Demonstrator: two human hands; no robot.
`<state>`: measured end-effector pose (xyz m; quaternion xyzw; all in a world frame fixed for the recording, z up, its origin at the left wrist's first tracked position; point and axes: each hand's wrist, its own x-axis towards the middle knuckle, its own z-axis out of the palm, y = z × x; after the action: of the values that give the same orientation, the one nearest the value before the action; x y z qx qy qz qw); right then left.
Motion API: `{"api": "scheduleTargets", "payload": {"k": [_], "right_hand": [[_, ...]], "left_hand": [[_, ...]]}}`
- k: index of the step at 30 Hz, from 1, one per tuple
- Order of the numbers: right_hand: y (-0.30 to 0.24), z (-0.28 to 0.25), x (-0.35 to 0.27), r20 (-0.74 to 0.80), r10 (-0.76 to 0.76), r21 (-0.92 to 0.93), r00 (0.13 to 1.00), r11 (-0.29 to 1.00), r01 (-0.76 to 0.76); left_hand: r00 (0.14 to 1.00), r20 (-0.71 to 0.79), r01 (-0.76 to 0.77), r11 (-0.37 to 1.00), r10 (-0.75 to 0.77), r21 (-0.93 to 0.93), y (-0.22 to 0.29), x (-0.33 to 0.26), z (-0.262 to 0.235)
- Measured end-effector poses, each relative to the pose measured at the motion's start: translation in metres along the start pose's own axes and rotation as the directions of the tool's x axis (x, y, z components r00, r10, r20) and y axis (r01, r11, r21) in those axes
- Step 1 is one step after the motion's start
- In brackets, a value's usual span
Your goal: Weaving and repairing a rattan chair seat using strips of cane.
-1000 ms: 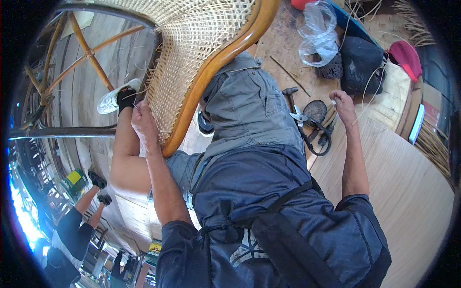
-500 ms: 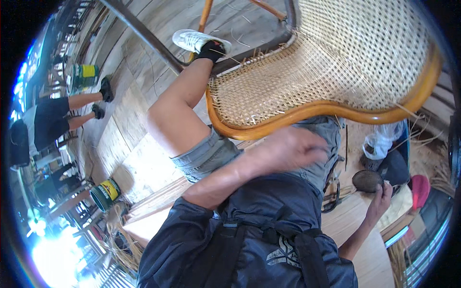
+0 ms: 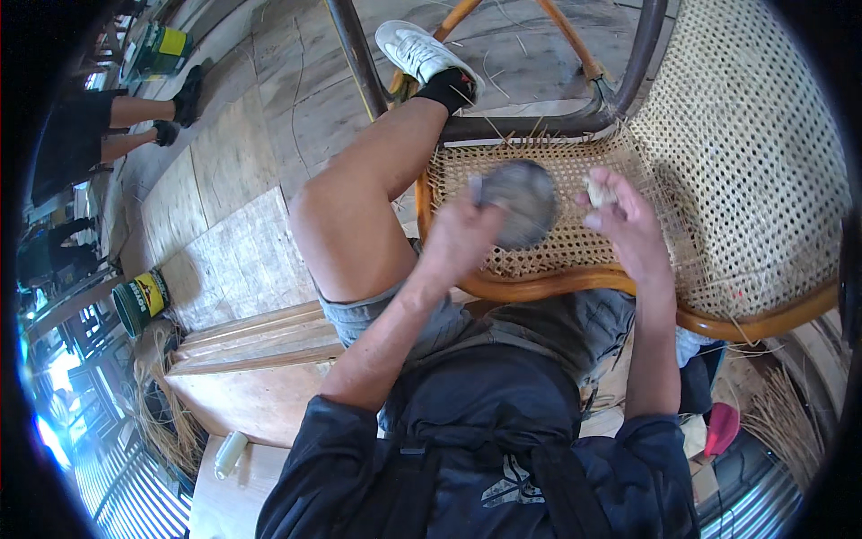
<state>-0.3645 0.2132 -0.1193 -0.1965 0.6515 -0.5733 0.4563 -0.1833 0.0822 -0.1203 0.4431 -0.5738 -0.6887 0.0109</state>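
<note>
My left hand [image 3: 460, 235] grips the edge of a round dark shallow bowl [image 3: 523, 205], smeared by motion, above the woven cane seat [image 3: 561, 251] of a chair. To its right my right hand [image 3: 639, 232] pinches a small pale beige lump [image 3: 600, 192] in its fingertips; I cannot make out what it is. The cane back [image 3: 745, 135] rises on the right, edged, like the seat, by a curved orange-brown frame [image 3: 539, 289]. Loose cane ends stick out along the seat's far edge. The chair's front rests over my thighs.
Dark metal legs [image 3: 355, 54] stand beyond the seat, near my shoe [image 3: 417, 49]. Plywood flooring [image 3: 235, 260] lies to the left, with a green and yellow bucket [image 3: 141, 301] and cane bundles [image 3: 175, 409]. Another person's legs [image 3: 139, 117] are at far left. A red item [image 3: 721, 428] sits lower right.
The dark bowl has gone from my right hand at the lower right to my left hand over the seat. My right hand has come up with a pale lump. The chair appears farther right.
</note>
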Motion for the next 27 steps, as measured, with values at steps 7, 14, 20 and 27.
{"api": "scheduleTargets", "payload": {"k": [7, 14, 20, 27], "right_hand": [[0.018, -0.019, 0.103, 0.073, 0.377, -0.642, 0.923, 0.727, -0.246], [0.059, -0.008, 0.132, 0.365, 0.322, -0.821, 0.874, 0.554, 0.139], [0.042, -0.036, 0.111, 0.304, 0.212, -0.489, 0.929, 0.871, -0.039], [0.025, -0.054, 0.082, -0.052, 0.298, -0.529, 0.953, 0.801, -0.279]], "left_hand": [[0.846, -0.460, -0.246, 0.963, 0.269, 0.112, -0.069, 0.057, -0.020], [0.919, -0.329, 0.215, 0.976, -0.216, -0.039, -0.042, 0.071, 0.000], [0.990, -0.138, 0.014, 0.998, -0.006, 0.057, -0.045, 0.106, 0.042], [0.986, -0.145, -0.075, 0.997, 0.078, 0.028, -0.055, 0.103, 0.064]]}}
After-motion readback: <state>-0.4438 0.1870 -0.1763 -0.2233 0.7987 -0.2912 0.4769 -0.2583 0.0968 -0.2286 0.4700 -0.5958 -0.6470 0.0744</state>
